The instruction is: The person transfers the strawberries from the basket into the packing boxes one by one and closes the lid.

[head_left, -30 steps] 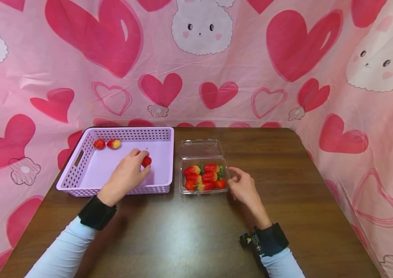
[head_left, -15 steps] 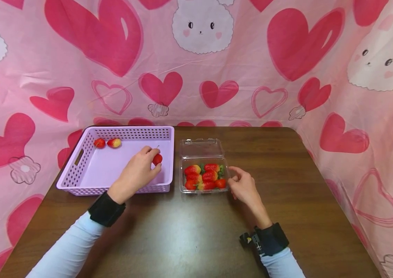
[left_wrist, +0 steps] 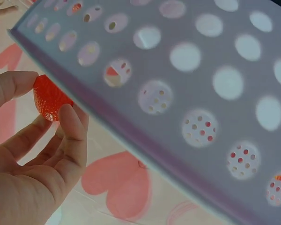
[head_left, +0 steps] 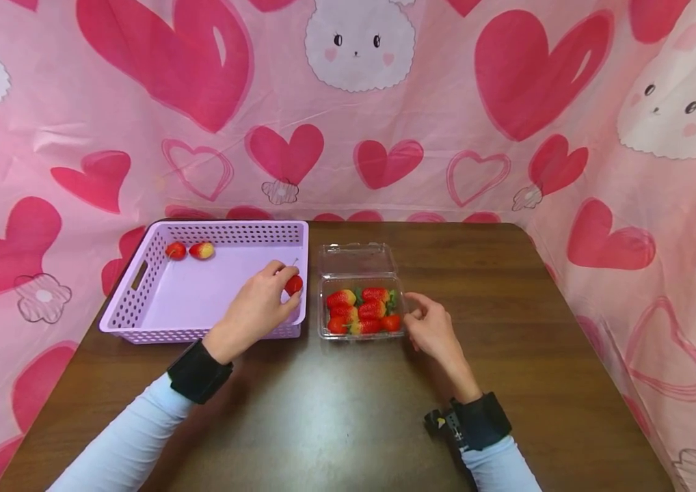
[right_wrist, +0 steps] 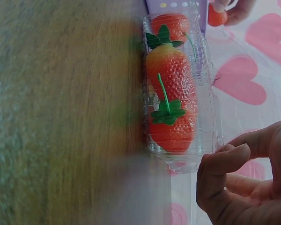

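Observation:
In the head view my left hand (head_left: pixel 256 307) pinches a red strawberry (head_left: pixel 294 284) by its sides, above the right part of the lilac basket (head_left: pixel 200 301). The left wrist view shows thumb and fingertips round this strawberry (left_wrist: pixel 50 98), just past the basket's rim. My right hand (head_left: pixel 434 331) holds the right edge of a clear plastic clamshell box (head_left: pixel 362 339), whose lid (head_left: pixel 357 260) lies back open. Several strawberries (head_left: pixel 372 311) lie in that box. The right wrist view shows the fingertips at the box's corner, with strawberries (right_wrist: pixel 172 70) behind its clear wall.
Two more strawberries, one red (head_left: pixel 176 251) and one red and yellow (head_left: pixel 202 251), lie at the basket's far left. Basket and box stand side by side near the back of the brown table (head_left: pixel 336 410). A pink heart-print cloth (head_left: pixel 336 164) hangs close behind.
My left hand has carried the strawberry rightward across the basket toward its right wall. My right hand stays at the box's edge.

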### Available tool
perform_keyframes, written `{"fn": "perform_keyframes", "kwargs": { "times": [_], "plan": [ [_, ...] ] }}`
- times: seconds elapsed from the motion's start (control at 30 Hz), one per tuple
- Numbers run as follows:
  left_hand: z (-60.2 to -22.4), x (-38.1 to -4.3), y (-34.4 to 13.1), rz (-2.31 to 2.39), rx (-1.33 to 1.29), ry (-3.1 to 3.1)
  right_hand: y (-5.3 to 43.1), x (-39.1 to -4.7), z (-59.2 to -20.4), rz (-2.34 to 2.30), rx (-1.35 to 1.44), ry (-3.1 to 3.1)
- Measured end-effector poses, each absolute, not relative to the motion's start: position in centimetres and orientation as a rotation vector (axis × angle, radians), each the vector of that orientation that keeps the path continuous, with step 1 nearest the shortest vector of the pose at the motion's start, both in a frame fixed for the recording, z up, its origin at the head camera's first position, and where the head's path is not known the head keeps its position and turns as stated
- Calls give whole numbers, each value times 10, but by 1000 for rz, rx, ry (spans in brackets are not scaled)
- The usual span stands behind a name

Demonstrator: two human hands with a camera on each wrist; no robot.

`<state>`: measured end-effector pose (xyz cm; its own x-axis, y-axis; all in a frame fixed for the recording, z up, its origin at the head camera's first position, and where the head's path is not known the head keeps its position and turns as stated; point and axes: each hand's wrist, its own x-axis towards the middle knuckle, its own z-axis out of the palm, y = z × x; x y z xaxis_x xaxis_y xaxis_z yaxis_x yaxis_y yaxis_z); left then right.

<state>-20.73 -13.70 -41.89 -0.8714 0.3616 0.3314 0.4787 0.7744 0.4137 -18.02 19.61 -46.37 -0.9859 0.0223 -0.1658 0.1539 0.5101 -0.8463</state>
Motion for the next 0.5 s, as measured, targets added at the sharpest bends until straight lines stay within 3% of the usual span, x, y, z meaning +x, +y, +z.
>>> {"fn": "perform_keyframes", "kwargs": {
  "times": [0.5],
  "plan": [
    [-418,-202,-115,-726,-748,-2710,196,-181,-463,-1482,166,2612]
  ]
}}
